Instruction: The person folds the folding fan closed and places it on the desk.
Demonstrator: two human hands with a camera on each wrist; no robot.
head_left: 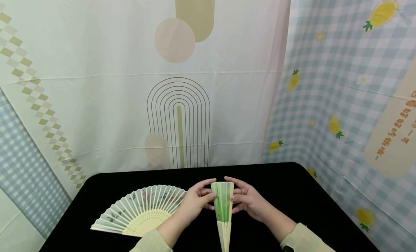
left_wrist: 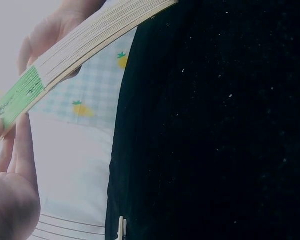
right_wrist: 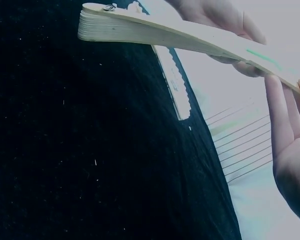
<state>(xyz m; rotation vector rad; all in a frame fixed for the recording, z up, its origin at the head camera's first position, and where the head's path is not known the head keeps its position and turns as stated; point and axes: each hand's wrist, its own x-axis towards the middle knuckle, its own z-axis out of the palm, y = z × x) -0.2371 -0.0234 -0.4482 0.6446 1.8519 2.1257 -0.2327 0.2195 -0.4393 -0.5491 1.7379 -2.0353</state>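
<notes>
A green folding fan [head_left: 222,201], nearly folded, stands upright between both hands above the black table, its pale ribs narrowing downward. My left hand [head_left: 196,200] pinches its left side near the top, the thumb on the face and other fingers behind. On the opposite edge my right hand [head_left: 249,200] pinches it in the same way. In the left wrist view the pale ribs of the fan [left_wrist: 90,47] lie close together. The right wrist view has its riveted end [right_wrist: 110,22] pointing away from the right hand [right_wrist: 295,155].
A spread white folding fan [head_left: 143,216] with a floral pattern lies on the black table [head_left: 279,183] at the left, partly behind the left forearm. A white patterned curtain [head_left: 104,111] hangs behind the table, and a blue checked one [head_left: 302,111] at the right.
</notes>
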